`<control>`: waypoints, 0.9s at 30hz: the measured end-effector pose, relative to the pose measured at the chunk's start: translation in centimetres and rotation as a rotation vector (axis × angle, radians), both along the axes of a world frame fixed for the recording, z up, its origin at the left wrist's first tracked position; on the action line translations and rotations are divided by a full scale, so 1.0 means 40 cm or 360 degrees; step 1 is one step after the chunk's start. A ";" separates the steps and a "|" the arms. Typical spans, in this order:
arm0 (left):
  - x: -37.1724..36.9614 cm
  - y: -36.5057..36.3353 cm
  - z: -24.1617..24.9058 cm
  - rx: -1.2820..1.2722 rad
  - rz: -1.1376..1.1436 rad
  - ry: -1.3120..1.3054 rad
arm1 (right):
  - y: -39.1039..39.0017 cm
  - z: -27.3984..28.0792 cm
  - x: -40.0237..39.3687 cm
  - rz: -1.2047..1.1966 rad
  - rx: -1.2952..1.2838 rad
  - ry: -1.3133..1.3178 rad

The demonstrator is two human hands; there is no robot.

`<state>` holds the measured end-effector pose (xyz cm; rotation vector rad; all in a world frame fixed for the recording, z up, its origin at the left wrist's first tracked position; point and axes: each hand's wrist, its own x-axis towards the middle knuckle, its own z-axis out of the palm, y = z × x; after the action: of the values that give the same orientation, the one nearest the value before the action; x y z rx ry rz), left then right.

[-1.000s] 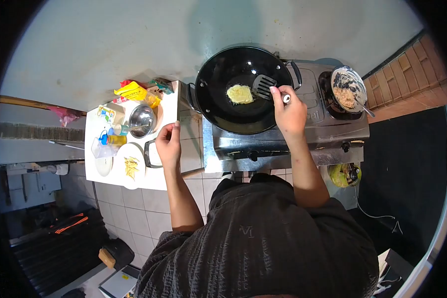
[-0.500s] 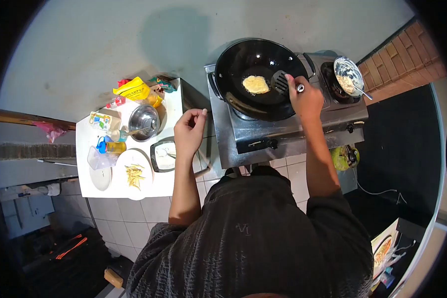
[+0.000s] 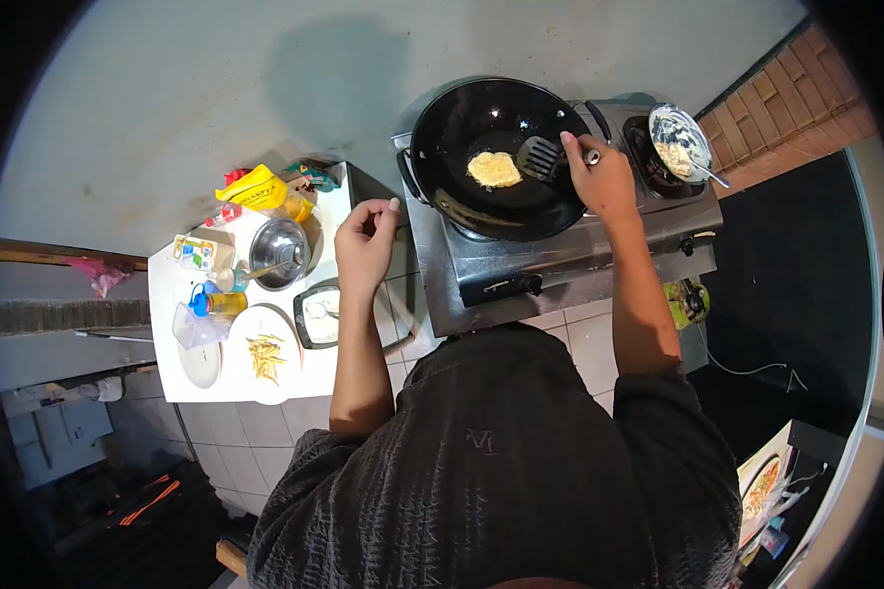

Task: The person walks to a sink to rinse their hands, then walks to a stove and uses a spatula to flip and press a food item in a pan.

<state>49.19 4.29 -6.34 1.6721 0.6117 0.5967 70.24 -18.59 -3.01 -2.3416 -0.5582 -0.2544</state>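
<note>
A pale yellow fritter (image 3: 494, 170) lies in the black wok (image 3: 481, 103), with a little oil shining around it. My right hand (image 3: 604, 185) grips the handle of a slotted spatula (image 3: 537, 158), whose blade lies right at the fritter's right edge. Between the white table and the stove, my left hand (image 3: 365, 240) hangs in the air, fingers curled in and thumb against them, with nothing showing in it. Nearest to it is a dark-rimmed square dish (image 3: 303, 329) with white powder and a spoon.
On the stove (image 3: 442, 290), a bowl (image 3: 680, 126) with batter remnants and a spoon sits at the right burner. The white table (image 3: 192, 388) carries a plate (image 3: 241, 358) of fries-like strips, a steel bowl (image 3: 277, 240), a yellow bottle (image 3: 228, 302) and a yellow packet (image 3: 253, 189).
The spatula blade has turned and come closer to the fritter, reaching its right edge. My left hand stays raised; the whole view has shifted slightly.
</note>
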 end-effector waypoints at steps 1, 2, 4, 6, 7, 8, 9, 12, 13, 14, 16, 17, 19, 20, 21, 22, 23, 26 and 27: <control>0.005 -0.003 0.001 0.0004 0.0005 0.0008 | -0.001 -0.004 0.002 0.0005 0.0004 0.0008; 0.013 -0.005 0.004 0.0012 0.0048 0.0008 | 0.002 -0.005 0.001 -0.0041 0.0045 -0.0015; 0.027 -0.014 0.009 0.0019 0.0104 0.0004 | 0.002 -0.009 0.003 -0.0075 0.0086 -0.0041; 0.037 -0.026 0.010 -0.0033 0.0154 -0.0030 | 0.002 -0.022 0.009 -0.0204 0.0113 -0.0137; 0.043 -0.029 0.010 -0.0034 0.0171 -0.0027 | 0.000 -0.023 0.016 -0.0187 0.0112 -0.0133; 0.044 -0.031 0.009 -0.0071 0.0194 0.0002 | -0.002 -0.025 0.018 -0.0170 0.0234 -0.0115; 0.045 -0.036 0.009 -0.0106 0.0216 0.0034 | -0.003 -0.025 0.017 -0.0156 0.0357 -0.0092; 0.055 -0.045 0.004 -0.0070 0.0304 0.0021 | -0.016 -0.002 0.016 -0.0004 0.0531 0.0076; 0.059 -0.041 -0.001 -0.0030 0.0347 -0.0022 | -0.021 0.006 0.016 0.0007 0.0526 0.0082; 0.061 -0.040 -0.003 0.0002 0.0379 -0.0038 | -0.026 0.013 0.014 0.0025 0.0617 0.0141; 0.061 -0.033 -0.005 0.0067 0.0432 -0.0005 | -0.033 0.013 0.026 0.0065 0.0718 0.0197; 0.060 -0.033 -0.003 0.0099 0.0463 0.0021 | -0.036 0.008 0.034 0.0088 0.0643 0.0033; 0.061 -0.038 0.000 0.0103 0.0494 0.0061 | -0.037 -0.005 0.044 0.0120 0.0576 -0.0131; 0.061 -0.041 0.000 0.0097 0.0509 0.0104 | -0.036 -0.010 0.048 0.0131 0.0517 -0.0143; 0.065 -0.041 -0.005 0.0104 0.0517 0.0100 | -0.034 -0.015 0.053 0.0140 0.0457 -0.0157; 0.070 -0.039 -0.013 0.0137 0.0526 0.0056 | -0.031 -0.019 0.056 0.0146 0.0464 -0.0156; 0.073 -0.037 -0.020 0.0169 0.0533 0.0015 | -0.026 -0.024 0.056 0.0166 0.0386 -0.0166; 0.080 -0.033 -0.032 0.0167 0.0538 -0.0005 | -0.021 -0.020 0.051 0.0228 0.0340 -0.0149; 0.082 -0.036 -0.028 0.0172 0.0543 -0.0010 | -0.019 -0.015 0.050 0.0267 0.0371 -0.0123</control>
<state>52.48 2.83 -7.44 1.6771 0.8826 0.8922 72.23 -19.34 -3.59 -2.0547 -0.7187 -0.3152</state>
